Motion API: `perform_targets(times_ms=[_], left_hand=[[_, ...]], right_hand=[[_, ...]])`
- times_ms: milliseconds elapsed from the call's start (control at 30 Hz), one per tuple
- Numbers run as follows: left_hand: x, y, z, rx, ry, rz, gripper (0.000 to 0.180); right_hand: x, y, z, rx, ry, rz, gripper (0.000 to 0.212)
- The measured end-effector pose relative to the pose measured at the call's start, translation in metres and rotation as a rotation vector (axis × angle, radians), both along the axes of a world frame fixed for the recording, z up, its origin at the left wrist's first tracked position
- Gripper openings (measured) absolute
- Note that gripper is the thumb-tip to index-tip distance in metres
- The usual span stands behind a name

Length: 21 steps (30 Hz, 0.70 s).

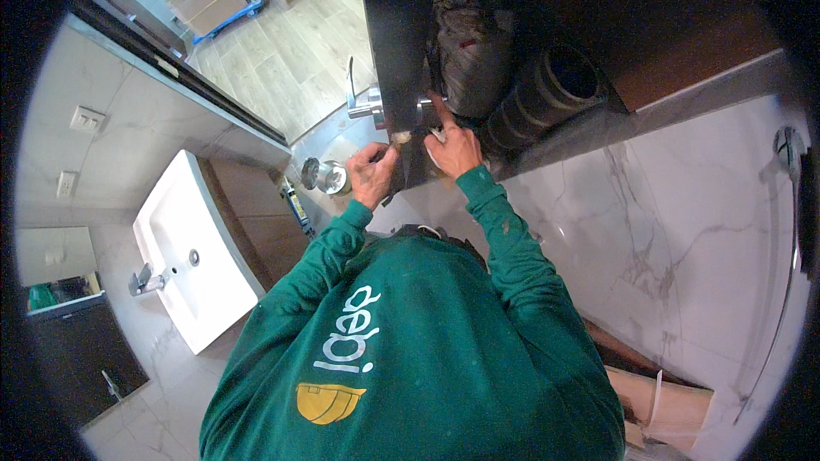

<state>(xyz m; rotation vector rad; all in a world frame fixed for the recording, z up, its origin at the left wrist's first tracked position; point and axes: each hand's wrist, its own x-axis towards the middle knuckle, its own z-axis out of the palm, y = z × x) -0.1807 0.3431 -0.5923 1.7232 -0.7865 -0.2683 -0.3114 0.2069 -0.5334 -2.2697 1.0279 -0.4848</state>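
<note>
A dark door (395, 34) stands edge-on between my hands. On its left face is a silver lever handle (366, 105), and on its right face part of a matching metal handle (424, 107) shows. My left hand (371, 175) is pinched at the door's edge, beside a small pale piece (401, 137) too small to name. On the other side, my right hand (459, 152) stretches its index finger up against the right-hand handle. Its thumb and other fingers are bent around something small and white, partly hidden.
Below my left hand, round metal tins (329, 177) stand near a tube (296, 205). A white washbasin (192, 248) is at left. Right of the door are a filled bag (472, 55) and a dark ribbed cylinder (547, 94). Cardboard boxes (207, 2) lie beyond the doorway.
</note>
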Motion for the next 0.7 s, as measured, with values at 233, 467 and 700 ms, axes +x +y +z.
perform_targets(times_ms=[233, 467, 700], left_hand=[[0.001, 0.02, -0.007, 0.317, 0.049, 0.006, 0.031], [0.012, 0.055, 0.004, 0.218, 0.069, -0.16, 0.03], [0.017, 0.047, 0.034, 0.232, 0.085, -0.346, 0.038]], right_hand=[[-0.005, 0.003, 0.013, 0.054, 0.022, -0.001, 0.073], [-0.04, 0.048, -0.026, 0.152, -0.264, -0.147, 0.04], [-0.008, 0.068, -0.037, 0.369, -0.354, -0.218, 0.034]])
